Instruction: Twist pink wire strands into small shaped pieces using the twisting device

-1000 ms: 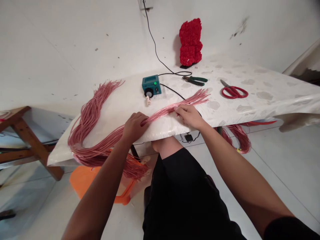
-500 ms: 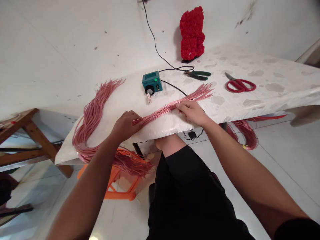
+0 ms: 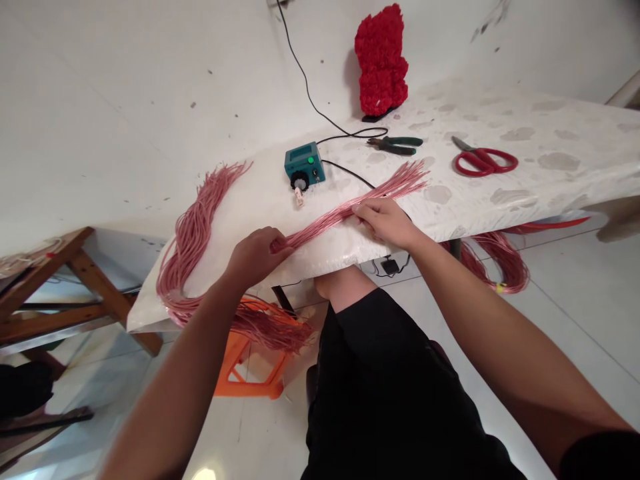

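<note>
Slightly farther apart now, left hand [image 3: 257,257] and right hand [image 3: 389,221] both pinch the pink strands [image 3: 323,224], baring more length between.

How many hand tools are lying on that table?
2: green-handled pliers right of the teal box, and red-handled scissors farther right. The pink strands might hide another small one.
</note>
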A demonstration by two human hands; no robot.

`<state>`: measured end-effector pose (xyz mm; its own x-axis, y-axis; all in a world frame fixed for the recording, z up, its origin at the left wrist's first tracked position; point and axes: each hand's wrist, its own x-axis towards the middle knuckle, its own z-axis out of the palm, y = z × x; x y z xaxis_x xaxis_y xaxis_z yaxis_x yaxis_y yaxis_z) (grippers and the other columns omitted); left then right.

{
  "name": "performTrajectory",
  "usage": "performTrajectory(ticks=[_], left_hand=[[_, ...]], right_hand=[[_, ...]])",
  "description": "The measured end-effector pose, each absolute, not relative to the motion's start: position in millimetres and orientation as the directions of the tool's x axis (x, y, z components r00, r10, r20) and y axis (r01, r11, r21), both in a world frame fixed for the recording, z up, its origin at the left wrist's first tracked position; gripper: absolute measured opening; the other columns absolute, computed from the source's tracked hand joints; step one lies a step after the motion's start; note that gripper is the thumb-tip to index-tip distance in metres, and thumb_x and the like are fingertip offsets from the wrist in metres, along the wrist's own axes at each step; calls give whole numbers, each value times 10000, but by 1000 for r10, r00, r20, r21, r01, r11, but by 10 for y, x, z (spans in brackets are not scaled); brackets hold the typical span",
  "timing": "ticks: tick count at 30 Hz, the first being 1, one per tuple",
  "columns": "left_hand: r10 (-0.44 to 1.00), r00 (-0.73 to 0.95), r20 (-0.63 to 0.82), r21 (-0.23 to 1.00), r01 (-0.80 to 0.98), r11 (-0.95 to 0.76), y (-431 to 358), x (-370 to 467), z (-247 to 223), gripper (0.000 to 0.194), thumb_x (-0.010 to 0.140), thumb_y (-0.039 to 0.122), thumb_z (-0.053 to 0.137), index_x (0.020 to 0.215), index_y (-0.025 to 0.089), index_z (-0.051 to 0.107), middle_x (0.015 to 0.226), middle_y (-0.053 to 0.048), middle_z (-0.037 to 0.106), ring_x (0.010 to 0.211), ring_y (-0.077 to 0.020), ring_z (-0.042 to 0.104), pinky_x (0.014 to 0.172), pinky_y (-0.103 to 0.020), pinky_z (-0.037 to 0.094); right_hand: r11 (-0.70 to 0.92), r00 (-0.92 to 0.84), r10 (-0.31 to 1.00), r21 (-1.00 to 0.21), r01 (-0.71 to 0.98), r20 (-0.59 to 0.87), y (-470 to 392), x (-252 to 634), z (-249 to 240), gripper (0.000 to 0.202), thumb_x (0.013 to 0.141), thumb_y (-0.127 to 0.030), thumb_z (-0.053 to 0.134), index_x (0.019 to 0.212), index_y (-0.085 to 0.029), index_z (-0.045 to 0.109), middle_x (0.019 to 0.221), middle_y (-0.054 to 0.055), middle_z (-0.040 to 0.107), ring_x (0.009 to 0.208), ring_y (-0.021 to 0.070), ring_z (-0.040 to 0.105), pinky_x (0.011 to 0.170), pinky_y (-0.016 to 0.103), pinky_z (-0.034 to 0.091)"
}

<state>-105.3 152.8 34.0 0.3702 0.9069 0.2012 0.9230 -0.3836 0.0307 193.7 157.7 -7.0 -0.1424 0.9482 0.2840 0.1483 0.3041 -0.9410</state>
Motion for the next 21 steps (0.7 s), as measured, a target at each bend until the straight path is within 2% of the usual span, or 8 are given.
performTrajectory(ticks=[5, 10, 14, 17, 19, 21], left_hand=[[915, 354, 194, 1, 933, -361, 1535, -1064, 351, 199, 871, 386, 582, 869, 225, 700, 836, -26, 712, 772, -205, 650, 674, -309, 449], [929, 257, 267, -9, 964, -264, 1519, -1051, 382, 171, 849, 338, 575, 869, 231, 706, 841, -35, 740, 791, -231, 672, 678, -320, 469], [893, 142, 427, 116, 971, -210, 1497, -1047, 455, 129, 819, 328, 601, 834, 216, 663, 747, -14, 704, 722, -193, 657, 683, -298, 484], [817, 54, 574, 240, 943, -230, 1513, -1068, 523, 119, 815, 289, 586, 831, 192, 652, 714, -9, 656, 675, -160, 616, 670, -277, 481], [792, 39, 609, 285, 921, -265, 1524, -1079, 552, 149, 825, 272, 565, 887, 181, 666, 710, -4, 625, 656, -144, 581, 652, -267, 468], [813, 77, 578, 294, 909, -295, 1522, -1064, 558, 167, 831, 285, 571, 915, 187, 678, 686, 11, 598, 631, -132, 550, 631, -260, 450]], right_hand=[[302, -148, 948, -941, 151, 281, 1577, 1943, -69, 432, 943, -426, 539, 583, -187, 550, 515, -10, 458, 497, 107, 387, 500, 271, 294], [313, -147, 945, -938, 146, 293, 1586, 1946, -67, 430, 942, -416, 544, 576, -189, 535, 537, -1, 476, 528, 116, 419, 518, 274, 307], [307, -145, 947, -939, 152, 286, 1588, 1947, -67, 420, 947, -410, 538, 590, -189, 541, 539, -4, 465, 519, 111, 412, 514, 271, 302], [302, -146, 949, -940, 156, 281, 1587, 1949, -65, 406, 946, -411, 542, 607, -187, 554, 539, -6, 464, 517, 109, 414, 511, 269, 298], [300, -142, 950, -942, 153, 279, 1589, 1949, -67, 402, 944, -413, 544, 612, -186, 561, 538, -8, 465, 519, 109, 417, 512, 268, 297], [296, -140, 951, -943, 151, 276, 1594, 1947, -71, 399, 941, -407, 546, 610, -185, 566, 534, -10, 465, 515, 108, 410, 513, 269, 296]])
